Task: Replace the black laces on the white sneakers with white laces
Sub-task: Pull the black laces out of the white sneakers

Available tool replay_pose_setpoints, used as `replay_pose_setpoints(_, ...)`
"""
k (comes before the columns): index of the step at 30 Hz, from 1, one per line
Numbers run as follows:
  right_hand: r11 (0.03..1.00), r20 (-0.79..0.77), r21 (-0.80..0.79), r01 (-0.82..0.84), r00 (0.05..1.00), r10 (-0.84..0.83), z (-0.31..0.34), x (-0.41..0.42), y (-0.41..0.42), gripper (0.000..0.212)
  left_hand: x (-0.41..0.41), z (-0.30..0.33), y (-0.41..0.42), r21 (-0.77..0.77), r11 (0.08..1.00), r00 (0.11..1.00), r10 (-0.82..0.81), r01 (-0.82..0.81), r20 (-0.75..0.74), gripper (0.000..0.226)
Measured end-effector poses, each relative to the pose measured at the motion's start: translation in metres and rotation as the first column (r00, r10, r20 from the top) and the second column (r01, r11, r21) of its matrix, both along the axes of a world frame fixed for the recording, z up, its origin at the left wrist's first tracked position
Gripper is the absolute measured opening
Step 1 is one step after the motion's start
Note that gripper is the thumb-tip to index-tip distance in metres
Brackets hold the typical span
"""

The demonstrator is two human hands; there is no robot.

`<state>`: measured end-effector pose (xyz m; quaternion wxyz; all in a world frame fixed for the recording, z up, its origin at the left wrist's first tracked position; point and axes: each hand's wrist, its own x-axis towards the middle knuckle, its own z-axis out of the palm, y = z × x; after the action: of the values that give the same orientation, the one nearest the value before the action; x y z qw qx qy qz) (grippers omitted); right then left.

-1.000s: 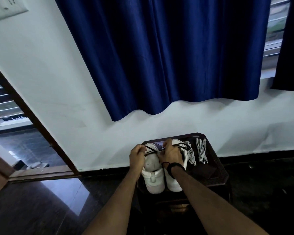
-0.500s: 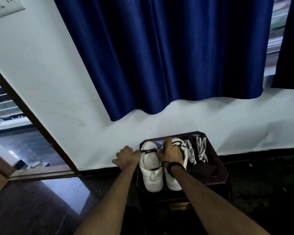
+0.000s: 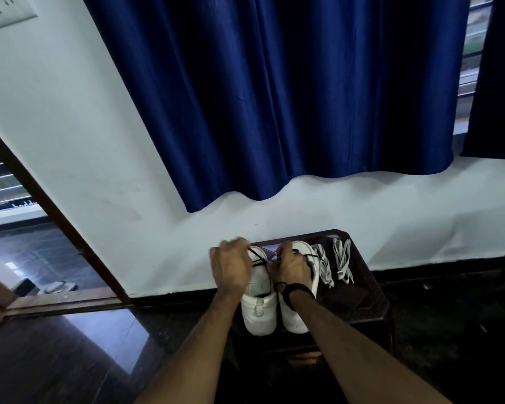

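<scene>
Both sneakers [image 3: 260, 304] sit side by side on the dark stool [image 3: 370, 290], toes toward the person, presumably for steady unlacing: left hand [image 3: 231, 266] pinches a black lace [image 3: 257, 256] off the left shoe, right hand [image 3: 292, 265] grips the right shoe's lace, white laces [image 3: 334, 262] waiting just beside.

A dark stool [image 3: 373, 298] stands on the dark floor [image 3: 70, 360] against the wall. On it sit two white sneakers [image 3: 258, 310] side by side (heels toward the viewer) and, right of them, two white laces [image 3: 343, 262] lying loose.
</scene>
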<state>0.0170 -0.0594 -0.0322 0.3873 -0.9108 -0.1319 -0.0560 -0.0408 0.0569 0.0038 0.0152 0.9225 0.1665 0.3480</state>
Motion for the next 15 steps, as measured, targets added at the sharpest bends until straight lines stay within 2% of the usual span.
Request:
replay_pose_setpoints(1,1.0,0.005,0.001,0.01,1.0,-0.01,0.0,0.0,0.0,0.03,0.0,0.007,0.009,-0.137,0.987,0.98,0.112,-0.09,0.165,0.016)
replay_pose_setpoints(2,1.0,0.009,-0.004,0.016,1.0,-0.016,-0.001,0.0,0.001,0.029,-0.001,0.016,0.018,-0.309,0.939,0.938,0.236,-0.152,0.254,0.015)
replay_pose_setpoints(3,1.0,0.014,-0.01,0.016,1.0,-0.016,-0.002,0.0,0.001,0.029,-0.002,0.023,0.024,-0.478,0.853,0.897,0.364,-0.211,0.253,0.017)
replay_pose_setpoints(4,1.0,0.021,-0.016,0.013,1.0,-0.012,-0.003,0.0,0.001,0.029,-0.003,0.025,0.029,-0.577,0.766,0.864,0.465,-0.284,0.192,0.02)
replay_pose_setpoints(5,1.0,0.025,-0.017,0.012,1.0,-0.011,-0.004,0.0,0.002,0.03,-0.004,0.024,0.032,-0.581,0.73,0.853,0.509,-0.36,0.111,0.021)
replay_pose_setpoints(6,1.0,0.026,-0.012,0.013,1.0,-0.012,-0.004,-0.001,0.002,0.029,-0.005,0.02,0.031,-0.52,0.754,0.865,0.499,-0.401,0.057,0.019)
replay_pose_setpoints(7,1.0,0.027,-0.003,0.013,1.0,-0.013,-0.004,-0.001,0.003,0.029,-0.006,0.015,0.029,-0.454,0.811,0.902,0.43,-0.37,0.032,0.018)
replay_pose_setpoints(9,1.0,0.024,0.002,0.013,1.0,-0.013,-0.004,0.0,0.004,0.031,-0.004,0.005,0.018,-0.346,0.929,0.991,0.125,-0.13,-0.037,0.031)
replay_pose_setpoints(10,1.0,0.018,-0.005,0.011,1.0,-0.011,-0.004,0.001,0.004,0.033,0.0,0.004,0.011,-0.308,0.951,0.989,-0.045,-0.001,-0.143,0.036)
replay_pose_setpoints(11,1.0,0.012,-0.016,0.007,1.0,-0.007,-0.004,0.001,0.004,0.035,0.004,0.003,0.004,-0.257,0.963,0.941,-0.158,0.08,-0.299,0.037)
replay_pose_setpoints(12,1.0,0.01,-0.028,0.004,1.0,-0.004,-0.005,0.002,0.004,0.037,0.008,0.001,-0.003,-0.181,0.975,0.873,-0.202,0.133,-0.445,0.037)
replay_pose_setpoints(13,0.999,0.011,-0.039,0.004,1.0,-0.004,-0.006,0.002,0.004,0.039,0.01,-0.002,-0.005,-0.091,0.984,0.823,-0.179,0.154,-0.539,0.04)
replay_pose_setpoints(15,0.999,0.013,-0.045,0.006,1.0,-0.005,-0.007,0.003,0.003,0.038,0.008,-0.007,-0.009,0.021,0.987,0.827,-0.12,0.157,-0.549,0.036)
